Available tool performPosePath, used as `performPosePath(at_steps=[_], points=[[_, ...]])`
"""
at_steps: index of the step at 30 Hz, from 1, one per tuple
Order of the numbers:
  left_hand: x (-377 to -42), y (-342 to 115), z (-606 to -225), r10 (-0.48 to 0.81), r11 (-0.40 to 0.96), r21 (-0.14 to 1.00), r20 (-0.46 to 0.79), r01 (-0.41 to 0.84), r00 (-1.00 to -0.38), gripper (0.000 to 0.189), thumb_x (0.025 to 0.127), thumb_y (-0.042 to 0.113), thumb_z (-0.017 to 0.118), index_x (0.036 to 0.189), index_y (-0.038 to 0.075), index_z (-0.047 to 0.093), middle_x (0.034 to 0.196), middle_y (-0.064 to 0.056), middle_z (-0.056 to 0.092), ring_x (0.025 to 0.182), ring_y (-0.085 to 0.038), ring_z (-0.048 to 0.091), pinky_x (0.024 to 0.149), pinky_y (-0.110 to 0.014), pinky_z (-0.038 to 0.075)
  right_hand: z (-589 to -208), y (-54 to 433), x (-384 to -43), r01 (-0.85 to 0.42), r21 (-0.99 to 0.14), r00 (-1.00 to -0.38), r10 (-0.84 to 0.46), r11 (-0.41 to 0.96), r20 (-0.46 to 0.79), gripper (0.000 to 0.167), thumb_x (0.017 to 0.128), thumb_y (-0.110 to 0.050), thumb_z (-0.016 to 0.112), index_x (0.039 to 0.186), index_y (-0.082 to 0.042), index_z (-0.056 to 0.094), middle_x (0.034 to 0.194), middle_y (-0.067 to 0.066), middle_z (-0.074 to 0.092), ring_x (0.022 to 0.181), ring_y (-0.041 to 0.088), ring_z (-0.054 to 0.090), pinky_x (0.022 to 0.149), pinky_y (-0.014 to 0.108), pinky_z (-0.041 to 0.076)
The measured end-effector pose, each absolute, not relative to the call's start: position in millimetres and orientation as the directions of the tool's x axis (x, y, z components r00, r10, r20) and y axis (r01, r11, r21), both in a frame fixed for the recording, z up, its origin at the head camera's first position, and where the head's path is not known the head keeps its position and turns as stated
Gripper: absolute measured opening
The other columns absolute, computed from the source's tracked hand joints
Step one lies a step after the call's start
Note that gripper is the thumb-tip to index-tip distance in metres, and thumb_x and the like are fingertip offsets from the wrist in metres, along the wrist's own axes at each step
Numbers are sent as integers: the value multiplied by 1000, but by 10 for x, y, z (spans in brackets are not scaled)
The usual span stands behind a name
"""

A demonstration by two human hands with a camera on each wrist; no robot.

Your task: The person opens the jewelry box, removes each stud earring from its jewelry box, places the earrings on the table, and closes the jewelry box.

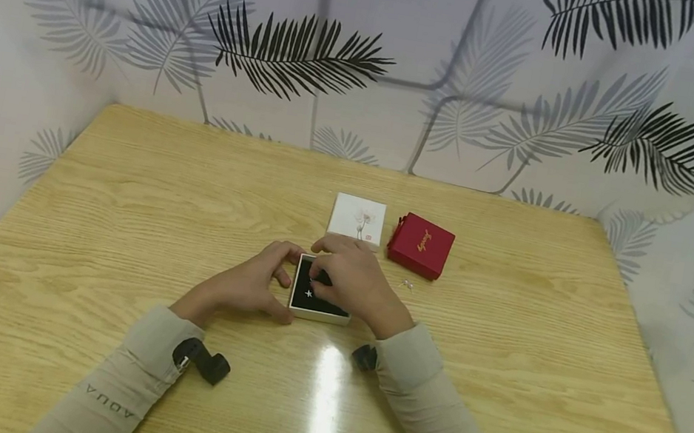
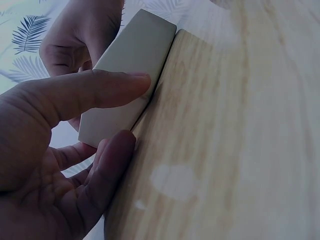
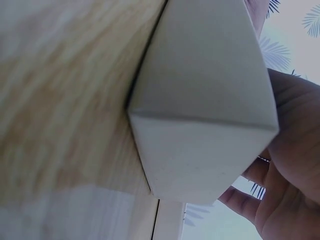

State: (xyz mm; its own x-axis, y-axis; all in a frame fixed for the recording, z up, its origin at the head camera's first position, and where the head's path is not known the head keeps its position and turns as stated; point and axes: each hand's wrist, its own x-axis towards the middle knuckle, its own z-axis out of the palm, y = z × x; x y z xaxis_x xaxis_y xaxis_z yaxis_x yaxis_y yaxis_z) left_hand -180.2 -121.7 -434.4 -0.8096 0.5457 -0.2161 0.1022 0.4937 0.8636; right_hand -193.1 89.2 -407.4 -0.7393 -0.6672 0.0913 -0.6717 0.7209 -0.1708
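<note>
A small white jewelry box [image 1: 320, 316] with a black lining sits uncovered on the table. A silver star-shaped piece of jewelry [image 1: 308, 293] lies on the lining. My left hand [image 1: 250, 280] grips the box's left side, its thumb [image 2: 115, 90] along the pale front wall in the left wrist view. Over the box, my right hand [image 1: 351, 281] has its thumb and fingers brought together at the lining, next to the star. In the right wrist view a thin silvery jewelry piece [image 3: 263, 159] glints between those fingers; most of it is hidden.
Behind the box lies a white lid [image 1: 354, 216] with a flower print, partly covered by my right hand. A red gift box [image 1: 421, 245] with gold lettering stands to its right. Small silver jewelry [image 1: 406, 284] rests on the wooden table [image 1: 505, 330] before the red box.
</note>
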Motion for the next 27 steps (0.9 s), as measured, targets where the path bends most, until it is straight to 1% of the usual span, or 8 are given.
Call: performPosePath(at_steps=[10, 18, 22, 27], points=[[-1796, -1216, -4332, 550, 480, 872, -216, 94, -807, 90, 71, 13, 89, 143, 11, 36, 144, -10, 37, 113, -26, 51, 89, -33, 47, -4096, 890, -1939, -674, -183, -737, -668, 716, 105, 4, 84, -22, 74, 83, -19, 72, 121, 2, 66, 122, 24, 59, 107, 46, 46], [-1806, -1208, -4334, 546, 484, 870, -218, 93, -809, 89, 71, 13, 89, 143, 13, 37, 144, -9, 38, 113, -25, 51, 89, -33, 47, -4087, 907, -1944, -679, -206, -732, -673, 705, 107, 4, 83, -21, 74, 83, -17, 72, 121, 4, 66, 122, 26, 59, 109, 47, 44], [-1809, -1206, -4349, 543, 488, 867, -217, 95, -811, 89, 71, 14, 90, 143, 12, 37, 143, -9, 38, 113, -25, 51, 89, -33, 47, -4071, 904, -1936, -667, -203, -741, -665, 717, 87, 5, 84, -23, 75, 84, -18, 74, 123, 4, 65, 124, 26, 58, 109, 47, 44], [-1807, -1203, -4362, 538, 490, 867, -214, 96, -815, 89, 70, 14, 90, 142, 12, 37, 142, -9, 39, 112, -25, 51, 90, -34, 46, -4062, 886, -1920, -641, -188, -763, -644, 744, 55, 7, 86, -26, 76, 86, -19, 76, 131, 4, 63, 129, 26, 56, 110, 47, 43]])
